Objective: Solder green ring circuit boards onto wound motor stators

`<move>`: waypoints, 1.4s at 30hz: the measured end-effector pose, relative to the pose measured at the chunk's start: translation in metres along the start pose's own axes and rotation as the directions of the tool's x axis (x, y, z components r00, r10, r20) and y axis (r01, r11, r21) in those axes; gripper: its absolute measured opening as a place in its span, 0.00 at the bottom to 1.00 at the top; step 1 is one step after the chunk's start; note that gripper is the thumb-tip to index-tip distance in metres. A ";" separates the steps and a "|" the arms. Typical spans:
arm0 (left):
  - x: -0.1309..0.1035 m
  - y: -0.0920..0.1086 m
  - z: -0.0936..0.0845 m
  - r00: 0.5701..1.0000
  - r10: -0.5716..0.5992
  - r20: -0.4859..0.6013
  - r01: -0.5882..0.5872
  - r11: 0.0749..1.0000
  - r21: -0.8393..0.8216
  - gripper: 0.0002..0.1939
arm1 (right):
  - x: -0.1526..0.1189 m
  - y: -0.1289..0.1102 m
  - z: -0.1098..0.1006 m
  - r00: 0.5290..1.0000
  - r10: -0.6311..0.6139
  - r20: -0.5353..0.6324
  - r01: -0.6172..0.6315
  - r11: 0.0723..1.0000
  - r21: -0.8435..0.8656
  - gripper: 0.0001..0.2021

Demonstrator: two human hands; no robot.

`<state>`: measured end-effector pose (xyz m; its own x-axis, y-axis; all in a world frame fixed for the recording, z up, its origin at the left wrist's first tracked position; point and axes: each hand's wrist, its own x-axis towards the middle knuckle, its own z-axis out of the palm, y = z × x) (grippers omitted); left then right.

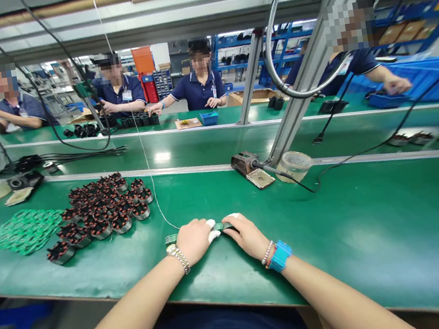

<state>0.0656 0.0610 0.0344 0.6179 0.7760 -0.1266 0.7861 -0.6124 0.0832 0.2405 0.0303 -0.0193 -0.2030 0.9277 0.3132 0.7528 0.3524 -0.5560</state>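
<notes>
My left hand (193, 241), with white covers on its fingertips, is closed around a row of small green circuit boards (171, 239) near the front of the bench. My right hand (250, 237) grips the other end of the row, its fingers bent and also partly covered in white. The boards appear stacked edge-on; much of the row is hidden under my fingers. Left of my hands sits a cluster of copper-wound motor stators (100, 210). Beyond them lies a layer of loose green circuit boards (23, 231).
A soldering iron holder (245, 162) with a sponge tray stands beside a clear round tub (294, 164). A thin white wire (145, 159) hangs down by my left hand. A metal post (297, 103) rises behind. Several co-workers sit across the bench (377, 223).
</notes>
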 end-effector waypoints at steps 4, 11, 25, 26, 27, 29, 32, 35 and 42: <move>0.035 0.016 0.000 0.999 -0.038 -0.010 0.038 0.999 0.006 0.16 | 0.010 0.018 -0.004 0.996 0.070 -0.051 -0.074 0.995 -0.066 0.07; 0.082 0.020 -0.005 0.990 -0.132 -0.047 0.132 0.991 0.007 0.16 | 0.057 0.061 -0.013 0.984 0.150 -0.094 -0.162 0.979 -0.126 0.12; 0.082 0.009 -0.007 0.996 -0.088 -0.030 0.086 0.995 -0.052 0.13 | 0.084 0.075 -0.047 0.999 0.001 0.037 0.001 0.998 -0.064 0.17; 0.082 0.009 -0.006 0.996 -0.088 -0.022 0.087 0.994 -0.060 0.13 | 0.079 0.069 -0.046 0.998 -0.012 0.062 0.016 0.998 -0.060 0.18; 0.083 0.008 -0.006 0.996 -0.088 -0.015 0.087 0.994 -0.068 0.13 | 0.075 0.063 -0.043 0.996 -0.026 0.088 0.031 0.998 -0.058 0.18; 0.083 0.006 -0.006 0.997 -0.083 -0.003 0.082 0.994 -0.078 0.12 | 0.071 0.051 -0.038 0.991 -0.049 0.127 0.057 0.997 -0.059 0.15; 0.080 -0.002 -0.009 0.997 -0.071 0.011 0.071 0.994 -0.086 0.13 | 0.070 0.040 -0.032 0.987 -0.065 0.148 0.077 0.994 -0.074 0.08; 0.076 -0.012 -0.014 0.997 -0.081 0.019 0.083 0.993 -0.085 0.13 | 0.071 0.035 -0.030 0.986 -0.071 0.148 0.084 0.993 -0.087 0.06; 0.076 -0.008 -0.012 0.988 -0.155 0.002 0.155 0.985 -0.074 0.14 | 0.071 0.035 -0.021 0.997 -0.020 0.076 0.031 0.990 -0.138 0.06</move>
<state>0.1066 0.1266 0.0360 0.4884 0.8614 -0.1397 0.8712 -0.4721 0.1350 0.2657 0.1059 -0.0006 -0.2651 0.9270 0.2653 0.8251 0.3605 -0.4350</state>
